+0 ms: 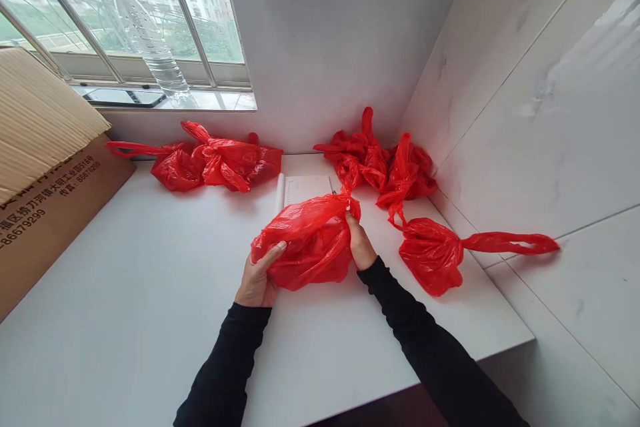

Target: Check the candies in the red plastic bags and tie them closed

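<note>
Between my two hands is a red plastic bag (310, 240), lifted over the white table, its gathered neck at the upper right. My left hand (260, 275) grips its lower left side, thumb on top and fingers underneath. My right hand (359, 240) closes on the right end, just below the neck; some of its fingers are hidden behind the bag. What the bag contains cannot be made out. Right behind it, partly covered, lies an open notepad (306, 188). To the right, another tied red bag (433, 253) rests with its long handle loop stretched toward the tiled wall.
More tied red bags lie at the back left (235, 159) and back right (370, 159) of the white table (150, 280). A cardboard box (55, 180) stands at the left. On the windowsill are a clear water bottle (155, 47) and a dark flat device (125, 97). A tiled wall (540, 113) bounds the right.
</note>
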`<state>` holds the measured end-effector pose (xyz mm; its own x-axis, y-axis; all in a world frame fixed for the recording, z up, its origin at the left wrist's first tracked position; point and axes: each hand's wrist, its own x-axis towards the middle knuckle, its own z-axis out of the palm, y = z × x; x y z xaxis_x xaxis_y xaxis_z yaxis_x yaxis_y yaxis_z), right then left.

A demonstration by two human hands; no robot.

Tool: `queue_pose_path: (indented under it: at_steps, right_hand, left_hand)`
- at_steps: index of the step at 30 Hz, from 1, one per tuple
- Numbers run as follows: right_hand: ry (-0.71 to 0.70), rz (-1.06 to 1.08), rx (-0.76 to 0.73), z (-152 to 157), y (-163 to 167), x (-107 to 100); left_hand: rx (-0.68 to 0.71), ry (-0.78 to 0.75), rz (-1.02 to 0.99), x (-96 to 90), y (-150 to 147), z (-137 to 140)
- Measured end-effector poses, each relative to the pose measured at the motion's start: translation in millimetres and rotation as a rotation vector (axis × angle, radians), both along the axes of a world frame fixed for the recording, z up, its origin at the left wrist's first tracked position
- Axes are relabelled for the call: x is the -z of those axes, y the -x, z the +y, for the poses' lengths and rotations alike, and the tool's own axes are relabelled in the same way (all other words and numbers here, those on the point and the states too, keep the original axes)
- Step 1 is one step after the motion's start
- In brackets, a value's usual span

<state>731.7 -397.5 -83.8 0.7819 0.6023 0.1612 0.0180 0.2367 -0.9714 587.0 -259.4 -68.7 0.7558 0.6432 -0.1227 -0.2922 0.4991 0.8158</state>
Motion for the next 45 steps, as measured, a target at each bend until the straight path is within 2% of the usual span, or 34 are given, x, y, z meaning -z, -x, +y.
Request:
queue_pose_path:
  at_steps: [6,10,16,20,23,26,28,29,31,34,40,43,45]
  right_hand:
    - [-0.002,0.007,-0.102,0,2,-5]
    - [-0.052,0.055,-0.134,2,1,0]
    - [-0.136,0.18,-0.155,5,1,3]
    - [-0.211,0.253,-0.219,6,5,-4]
    - [-0.257,0.243,-0.243,6,6,-7]
    - [-0.261,0.143,-0.174,4,9,-8]
    - [-0.224,0.081,-0.157,2,13,-9]
    - [-0.192,0.054,-0.172,1,15,-10]
    - [-0.126,0.001,-0.214,-1,20,-12]
    - [-0.068,-0.071,-0.174,-3,21,-14]
    - [-0.078,-0.008,0.195,-4,-1,-9]
    - [-0.076,-0.013,0.331,-7,-5,-10]
    - [-0.076,-0.193,0.518,-11,2,-14]
  left_hand:
    - [-0.018,0.005,0.019,-0.9,0,1]
    - [-0.067,0.0,0.062,1.7,1,4]
    - [-0.181,-0.158,0.118,13.4,-1,7]
    - [-0.254,-0.428,0.164,11.5,5,1]
    - [-0.384,-0.659,0.146,6.1,11,-7]
    - [-0.596,-1.081,0.137,3.1,13,-15]
    - [-0.626,-1.375,0.172,4.1,12,-20]
    - [-0.604,-1.457,0.195,5.4,10,-21]
    - [-0.561,-1.474,0.235,8.9,6,-22]
    - [-0.624,-1.407,0.276,14.7,4,-17]
    - [-0.886,-1.127,0.357,17.6,18,1]
    - [-0.892,-1.061,0.344,16.7,23,5]
    - [-0.859,-1.072,0.314,15.9,23,3]
